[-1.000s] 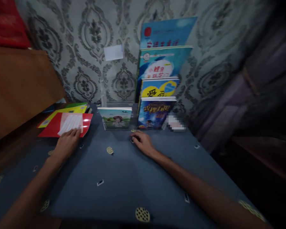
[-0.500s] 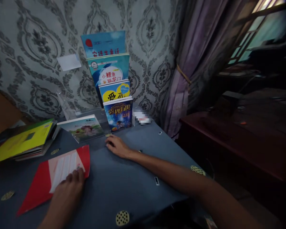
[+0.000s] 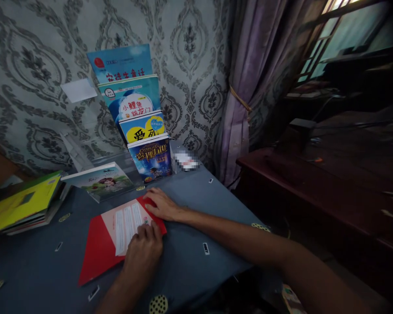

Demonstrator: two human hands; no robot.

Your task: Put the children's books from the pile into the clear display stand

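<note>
A red book (image 3: pixel 100 248) with a pale pink and white panel lies tilted on the blue-grey tablecloth. My left hand (image 3: pixel 144 244) rests over its lower right part, fingers bent and closed on it. At the book's upper right corner is my right hand (image 3: pixel 160 205), its thumb on the cover and its fingers curled around the corner. What the fingertips do underneath is hidden. Just behind, a book with a green landscape cover (image 3: pixel 108 181) leans back at a low angle.
Upright books stand in a stepped row, a dark blue one (image 3: pixel 152 159) in front. At the left lies a pile topped by a yellow book (image 3: pixel 22 203). A small blurred item (image 3: pixel 186 161) sits right of the row. Beyond the table's right edge stands a dark red surface (image 3: pixel 301 192).
My left hand and the red book have moved right, up to my right hand, which now touches the book's corner. The view has shifted slightly.
</note>
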